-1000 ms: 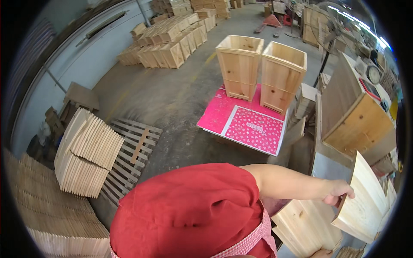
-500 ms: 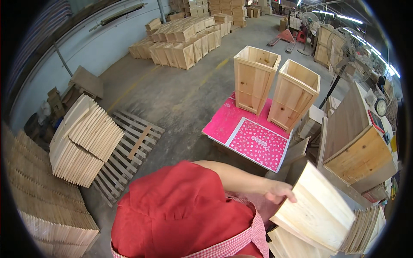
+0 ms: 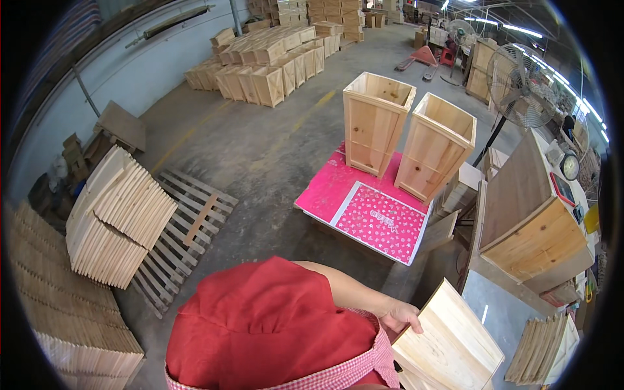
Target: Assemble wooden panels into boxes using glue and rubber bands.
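While pinching a tapered wooden panel (image 3: 448,344) by its upper left edge with the left hand (image 3: 400,318), holding it tilted at the near left side of the grey workbench (image 3: 510,309). Not being able to tell anything of the right hand, lying out of view. Probably handling best by squeezing firmly without bending the edge, bearing the weight from below rather than twisting from one corner, and steering clear of the row of thin boards (image 3: 536,351) standing to the right. Perhaps also needing care against scraping the wooden piece (image 3: 408,381) peeping out below. Counting next: pinching one panel; showing two tall tapered boxes (image 3: 379,123) on one pink-covered table (image 3: 318,188) farther off; finding one slatted pallet (image 3: 170,263) to the left, with two rows of stacked panels (image 3: 123,218) at its left end, packing too tightly for counting; likewise losing count in the near left pile of boards (image 3: 71,312) and among the far crates (image 3: 266,81); adding one large wooden case (image 3: 533,214) at right, two fans (image 3: 523,91), one red pallet jack (image 3: 424,57) and one round-faced dial (image 3: 570,168).
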Demonstrator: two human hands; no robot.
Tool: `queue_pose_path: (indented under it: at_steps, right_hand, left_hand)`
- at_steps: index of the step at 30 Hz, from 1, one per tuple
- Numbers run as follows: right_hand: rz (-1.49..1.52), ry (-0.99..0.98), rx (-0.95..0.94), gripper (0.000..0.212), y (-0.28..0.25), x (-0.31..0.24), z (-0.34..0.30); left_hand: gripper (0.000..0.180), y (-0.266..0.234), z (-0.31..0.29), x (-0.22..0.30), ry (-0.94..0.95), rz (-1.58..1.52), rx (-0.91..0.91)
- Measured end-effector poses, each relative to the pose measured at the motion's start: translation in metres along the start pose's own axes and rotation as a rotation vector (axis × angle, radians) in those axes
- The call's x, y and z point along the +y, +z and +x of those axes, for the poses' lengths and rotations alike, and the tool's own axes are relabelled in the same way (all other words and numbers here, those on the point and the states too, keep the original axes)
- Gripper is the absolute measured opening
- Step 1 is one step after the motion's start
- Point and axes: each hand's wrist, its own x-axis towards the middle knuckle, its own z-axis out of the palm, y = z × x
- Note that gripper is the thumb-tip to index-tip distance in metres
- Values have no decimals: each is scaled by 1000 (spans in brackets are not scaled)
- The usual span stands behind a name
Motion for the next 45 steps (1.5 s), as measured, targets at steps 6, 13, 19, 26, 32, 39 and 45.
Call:
queue_pose_path:
  at_steps: [6, 13, 19, 26, 32, 39, 45]
  right_hand:
    - [-97, -16, -48, 49, -16, -42, -14]
    - [-553, -192, 288, 56, 5, -57, -26]
    - [-104, -712, 809, 65, 59, 24, 12]
    - [-628, -262, 606, 66, 76, 63, 38]
    - [-454, -262, 560, 63, 63, 43, 21]
    - [-165, -452, 669, 57, 61, 30, 15]
    - [-445, -263, 612, 56, 62, 31, 14]
  left_hand:
    - [64, 18, -4, 1, -11, 45, 97]
    - [68, 21, -10, 0, -25, 140, 174]
    - [66, 13, -3, -2, -53, 153, 270]
    - [69, 15, -6, 0, -56, 157, 261]
    - [66, 18, -8, 0, -30, 162, 237]
    - [63, 18, -9, 1, -43, 150, 228]
    - [59, 15, -7, -1, -25, 155, 201]
